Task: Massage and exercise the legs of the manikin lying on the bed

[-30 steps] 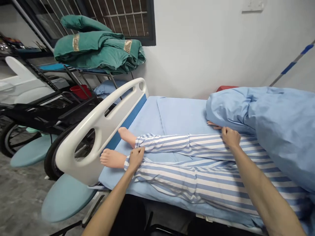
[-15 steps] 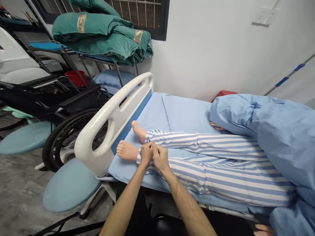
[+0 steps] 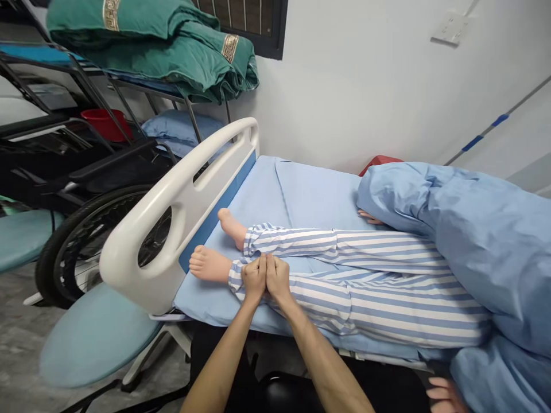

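My left hand [image 3: 253, 279] and my right hand [image 3: 278, 280] lie side by side, fingertips together, on the near trouser leg [image 3: 327, 301] just above its cuff. The blue-and-white striped pyjamas dress a lying manikin, whose bare near foot [image 3: 209, 264] and far foot [image 3: 231, 228] point towards the footboard. A blue blanket [image 3: 469, 229] covers the upper body, and a manikin hand [image 3: 370, 217] shows beneath its edge. Another person's fingers [image 3: 443, 394] appear at the bottom right, near the blanket.
A white bed footboard [image 3: 181, 195] stands beyond the feet, above a blue sheet [image 3: 318, 195]. To the left are a black wheelchair wheel [image 3: 86, 252], a teal round seat [image 3: 94, 335], and a rack holding green folded cloth [image 3: 150, 43], a blue pillow [image 3: 181, 129] and a red basin [image 3: 103, 123].
My right hand has moved from the upper leg down beside my left hand at the ankle end. The other person's fingers have come into view, and the view has shifted.
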Demonstrator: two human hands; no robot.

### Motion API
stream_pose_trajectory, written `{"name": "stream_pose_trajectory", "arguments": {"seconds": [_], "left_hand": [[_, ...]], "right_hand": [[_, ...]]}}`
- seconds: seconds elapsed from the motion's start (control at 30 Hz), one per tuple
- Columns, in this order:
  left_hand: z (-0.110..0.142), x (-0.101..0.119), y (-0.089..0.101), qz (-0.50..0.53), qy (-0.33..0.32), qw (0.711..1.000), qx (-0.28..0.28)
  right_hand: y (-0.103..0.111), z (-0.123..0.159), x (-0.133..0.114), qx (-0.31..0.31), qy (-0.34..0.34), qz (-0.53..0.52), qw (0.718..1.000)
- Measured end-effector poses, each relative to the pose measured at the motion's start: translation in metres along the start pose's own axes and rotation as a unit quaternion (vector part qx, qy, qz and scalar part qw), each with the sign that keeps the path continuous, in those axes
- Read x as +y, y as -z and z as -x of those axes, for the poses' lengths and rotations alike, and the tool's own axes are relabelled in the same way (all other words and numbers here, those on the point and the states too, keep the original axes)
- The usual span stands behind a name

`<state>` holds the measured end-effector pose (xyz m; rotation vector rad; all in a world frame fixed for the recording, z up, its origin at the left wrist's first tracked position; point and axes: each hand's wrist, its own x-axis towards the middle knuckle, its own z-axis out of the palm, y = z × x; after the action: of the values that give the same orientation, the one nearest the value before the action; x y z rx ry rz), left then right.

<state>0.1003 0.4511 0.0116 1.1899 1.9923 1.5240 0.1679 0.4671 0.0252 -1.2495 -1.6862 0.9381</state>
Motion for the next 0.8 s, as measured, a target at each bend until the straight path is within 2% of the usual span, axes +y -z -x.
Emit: {"name": "stream_pose_trajectory", "arguments": {"seconds": [0.13,0.23,0.37,0.5,0.57,0.67,0.8], "left_hand": [[-0.001,-0.005,-0.005,-0.059,-0.026,0.998,-0.021],[-0.001,-0.002,-0.005,-0.062,-0.021,0.998,-0.015],[0.002,0.012,-0.004,0.023,0.015,1.000,-0.006],[0.008,0.024,-0.007,0.097,0.041,0.994,0.035],[0.011,0.024,-0.013,0.075,0.037,0.996,0.030],[0.014,0.020,-0.023,-0.003,0.002,1.000,-0.011],[0.015,0.017,-0.029,-0.053,-0.016,0.998,-0.022]], "right_hand": [[0.025,0.004,-0.003,0.001,0.053,0.040,0.998],[0.034,0.007,0.005,0.007,0.045,0.082,0.996],[0.032,0.007,0.016,0.001,0.020,0.098,0.995],[0.027,0.004,0.021,0.016,0.019,0.074,0.997],[0.027,0.003,0.022,0.025,0.016,0.060,0.998],[0.033,0.003,0.015,0.037,0.004,0.035,0.999],[0.063,0.007,-0.008,0.036,0.042,0.030,0.998]]}}
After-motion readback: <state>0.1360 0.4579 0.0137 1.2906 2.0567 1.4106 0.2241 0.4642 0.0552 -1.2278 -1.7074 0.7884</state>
